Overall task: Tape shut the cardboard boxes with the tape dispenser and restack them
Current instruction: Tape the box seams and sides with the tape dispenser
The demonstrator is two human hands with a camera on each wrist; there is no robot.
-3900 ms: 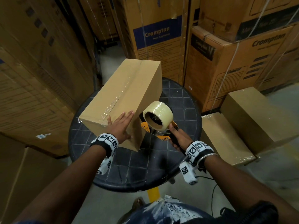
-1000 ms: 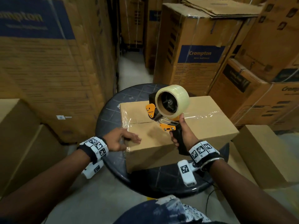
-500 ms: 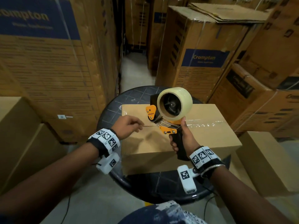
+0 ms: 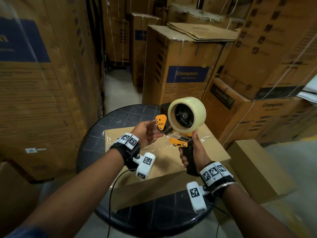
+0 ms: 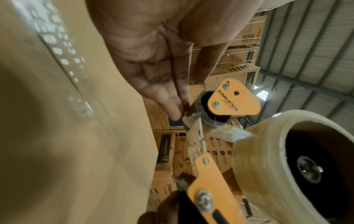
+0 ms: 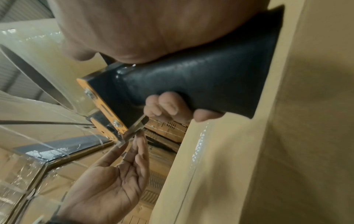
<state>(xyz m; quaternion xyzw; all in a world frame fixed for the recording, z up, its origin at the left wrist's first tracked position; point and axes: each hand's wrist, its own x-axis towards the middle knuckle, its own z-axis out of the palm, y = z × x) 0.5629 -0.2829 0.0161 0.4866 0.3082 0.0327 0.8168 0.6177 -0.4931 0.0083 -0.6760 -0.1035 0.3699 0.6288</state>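
Half a second ago the orange-and-black tape dispenser with its roll of clear tape sat low against the top of the plain brown cardboard box; now it is lifted clear of the box and held in the air above it, and the left hand has risen with it from the box's seam to the tool's front end.

The dispenser's long axis runs from the black handle at about 5 o'clock in the head view up to the orange side plate at about 10 o'clock, so the nose points up and to the left, towards the left hand. The roll's open core faces the camera (black hub visible inside).

The right hand is wrapped tight round the black handle, thumb up against the orange frame. The left hand's fingers are stretched out nearly straight, their tips at the loose tape end by the front roller; whether they pinch the tape I cannot tell.

The box lies on the round dark tiled stool top, directly below both hands, its long axis running roughly 10 to 4 o'clock, glossy clear tape across its far end. Another plain brown box sits on the floor at 3 o'clock.
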